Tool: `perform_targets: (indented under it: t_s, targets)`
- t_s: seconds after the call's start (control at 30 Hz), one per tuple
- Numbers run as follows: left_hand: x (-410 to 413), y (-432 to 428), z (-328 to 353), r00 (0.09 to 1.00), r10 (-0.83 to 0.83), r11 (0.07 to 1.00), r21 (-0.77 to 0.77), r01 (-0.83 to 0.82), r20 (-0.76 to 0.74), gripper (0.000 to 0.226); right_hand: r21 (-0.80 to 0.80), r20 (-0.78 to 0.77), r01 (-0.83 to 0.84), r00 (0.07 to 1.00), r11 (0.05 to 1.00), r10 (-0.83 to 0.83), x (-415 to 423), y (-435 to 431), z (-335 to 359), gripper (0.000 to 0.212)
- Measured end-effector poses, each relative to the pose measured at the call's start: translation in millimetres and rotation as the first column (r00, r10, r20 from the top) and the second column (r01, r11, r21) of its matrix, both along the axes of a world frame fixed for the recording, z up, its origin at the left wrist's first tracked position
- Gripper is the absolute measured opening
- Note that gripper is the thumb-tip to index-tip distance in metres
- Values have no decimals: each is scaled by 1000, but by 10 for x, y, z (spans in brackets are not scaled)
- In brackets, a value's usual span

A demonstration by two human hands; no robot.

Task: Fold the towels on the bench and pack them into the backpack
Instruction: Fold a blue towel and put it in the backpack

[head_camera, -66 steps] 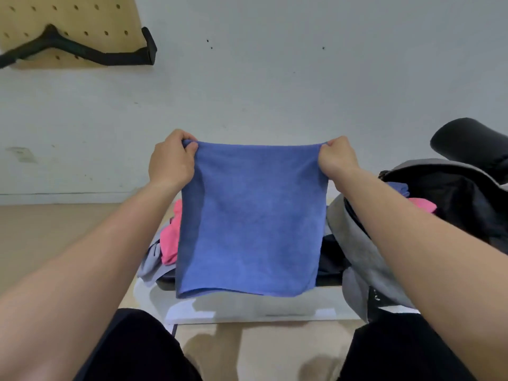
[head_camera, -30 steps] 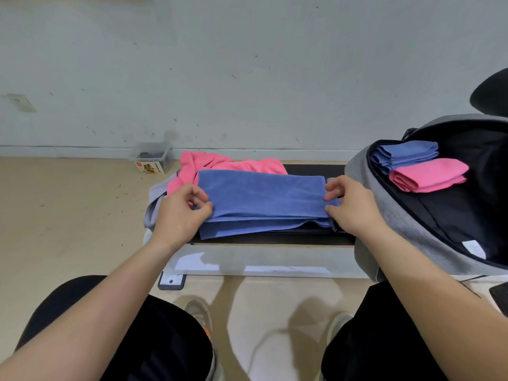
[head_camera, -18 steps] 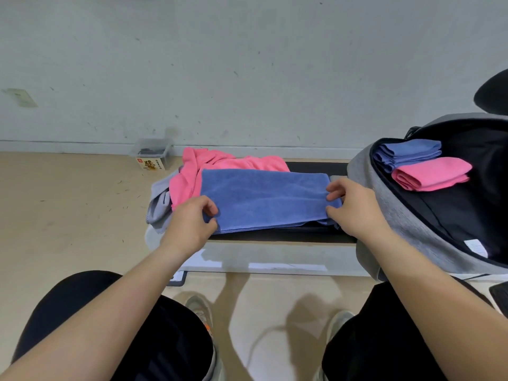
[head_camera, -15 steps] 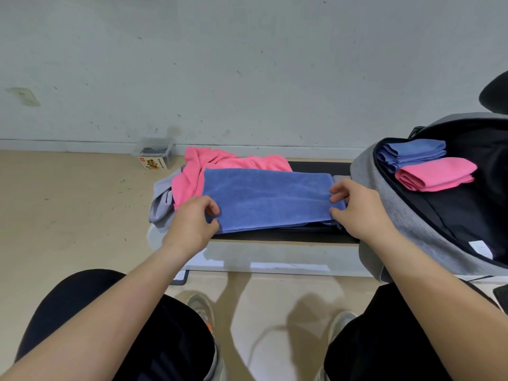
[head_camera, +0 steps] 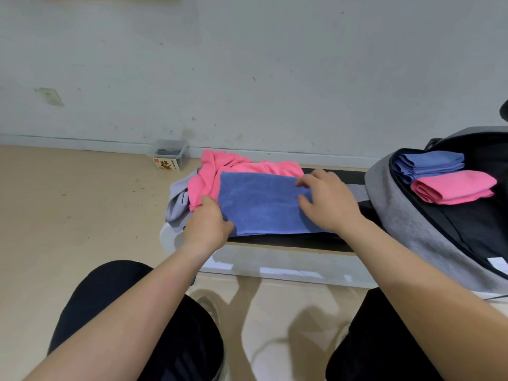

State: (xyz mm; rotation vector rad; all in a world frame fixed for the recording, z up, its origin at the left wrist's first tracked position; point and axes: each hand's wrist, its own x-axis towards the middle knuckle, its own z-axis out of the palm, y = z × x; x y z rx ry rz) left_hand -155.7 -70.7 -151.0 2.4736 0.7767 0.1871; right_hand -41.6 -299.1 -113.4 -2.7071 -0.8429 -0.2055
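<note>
On the right, an open grey fabric backpack [head_camera: 406,224] stands at the end of the black-topped table [head_camera: 288,240]. Flat on the table lies a folded blue terry towel [head_camera: 261,207], overlapping a crumpled pink towel [head_camera: 233,166] beside a grey cloth [head_camera: 177,204]. A small folded blue towel [head_camera: 428,163] and a small folded pink towel [head_camera: 453,187] sit inside the backpack. The left hand [head_camera: 207,226] pinches the terry towel's left edge; the right hand [head_camera: 330,204] rests spread-fingered on its right end.

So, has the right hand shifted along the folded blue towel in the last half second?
Yes. The right hand has slid left, away from the rim of the grey fabric backpack, onto the folded blue terry towel and toward its middle.
</note>
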Motion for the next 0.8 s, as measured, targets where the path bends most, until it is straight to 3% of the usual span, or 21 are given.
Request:
perform_targets:
  t_s: [0.13,0.27,0.43,0.57,0.8]
  targets:
    - [39,32,-80,998,66,991,-113,-65,6,31,14,-51,-217,975,976,217,115,718,132,44]
    - [4,82,-93,1000,9,980,-200,-7,8,28,-11,-80,-328,942,945,326,215,1281,241,48]
    - [-32,138,-84,999,-19,965,-259,26,29,33,-122,-168,-377,920,918,355,329,1524,217,25]
    - [-47,113,-9,992,-42,949,-306,77,119,27,39,-311,-372,878,928,365,397,1470,297,5]
    - [-73,104,133,912,-27,888,-410,210,409,33,324,-386,-279,833,904,396,405,1051,726,24]
